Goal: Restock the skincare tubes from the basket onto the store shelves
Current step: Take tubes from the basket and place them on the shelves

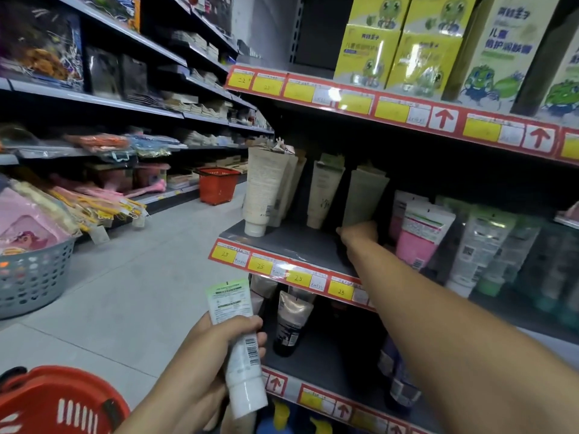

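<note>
Red basket [59,402] low-left, left hand [219,349] wrapped round a white-green tube [238,349] standing cap-down, long axis upright, right hand [360,234] farther in, gripping the grey-green tube's [365,195] base on the middle shelf [300,245].

Grey perforated tub [29,278] at left; yellow cartons [398,42] up top; pink packets [28,220] beside the tub.

Red basket [47,402]; white, green-topped tube [238,346]; grey-green tube [363,195]; pink tube [419,236]; yellow-and-red price tags [297,277]; yellow boxes [398,39].
</note>
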Demonstrator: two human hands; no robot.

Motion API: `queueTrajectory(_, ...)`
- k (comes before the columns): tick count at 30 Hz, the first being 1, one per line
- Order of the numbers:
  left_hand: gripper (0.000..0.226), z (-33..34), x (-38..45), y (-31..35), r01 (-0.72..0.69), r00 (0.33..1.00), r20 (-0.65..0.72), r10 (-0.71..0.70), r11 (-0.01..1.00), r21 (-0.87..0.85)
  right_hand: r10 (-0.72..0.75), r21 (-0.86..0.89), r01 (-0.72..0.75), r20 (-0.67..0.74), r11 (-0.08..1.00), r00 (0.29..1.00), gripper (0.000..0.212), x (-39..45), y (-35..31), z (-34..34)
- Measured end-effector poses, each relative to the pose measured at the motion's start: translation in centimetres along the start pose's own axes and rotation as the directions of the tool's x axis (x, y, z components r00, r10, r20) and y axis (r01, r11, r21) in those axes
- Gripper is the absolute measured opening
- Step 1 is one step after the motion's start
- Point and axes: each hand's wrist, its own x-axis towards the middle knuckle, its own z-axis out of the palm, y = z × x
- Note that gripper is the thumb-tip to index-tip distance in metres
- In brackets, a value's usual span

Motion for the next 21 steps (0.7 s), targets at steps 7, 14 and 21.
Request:
queueTrajectory(7,0.018,0.1,-0.5,0.1,-0.042,0.999,-0.001,0.042,0.999,-0.004,-0.265,0.313,0.214,0.129,0.925,0.956,0.089,-12.5,-0.9,-5.2)
queueTrajectory(14,0.022,0.6,-1.6,-1.3,-0.075,0.994,-0.074,0.08,0.995,0.064,-0.214,0.27,-0.025,0.813,0.963,0.542,0.048,-26.0,8.1,-6.2)
queueTrajectory(21,0.016,1.6,-2.5,-3.2,-0.109,0.974,-0.161,0.161,0.951,0.289,-0.057,0.16,-0.186,0.884,0.969,0.464,0.014,-26.0,10.0,-6.5)
